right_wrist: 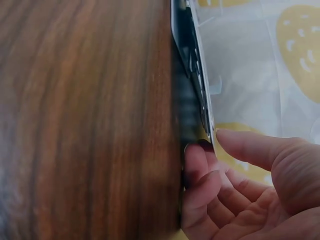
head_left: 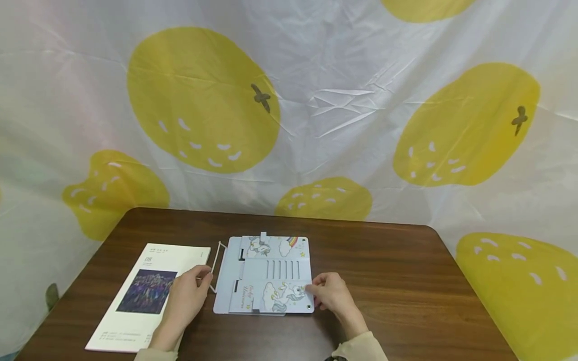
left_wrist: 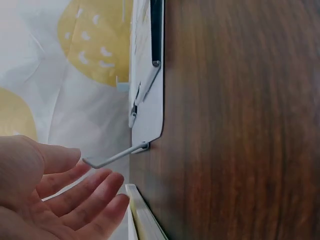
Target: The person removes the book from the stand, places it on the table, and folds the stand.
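Note:
A pale blue metal book stand (head_left: 255, 273) with unicorn and rainbow prints lies nearly flat on the table, its slotted panel facing up. From its left side sticks out a white wire frame (left_wrist: 117, 156), tilted up off the table. My left hand (head_left: 187, 296) pinches the outer end of that wire between thumb and fingers. At the opposite edge, my right hand (head_left: 336, 296) grips the panel's near right corner, thumb on top and curled fingers underneath. The right wrist view shows the panel's edge (right_wrist: 207, 107) raised above the table, with a dark gap below.
A white booklet (head_left: 146, 291) with a dark picture on its cover lies left of the stand, partly under my left forearm. The brown wooden table (head_left: 397, 301) extends to the right. Behind it hangs a white curtain (head_left: 343, 140) with yellow fruit prints.

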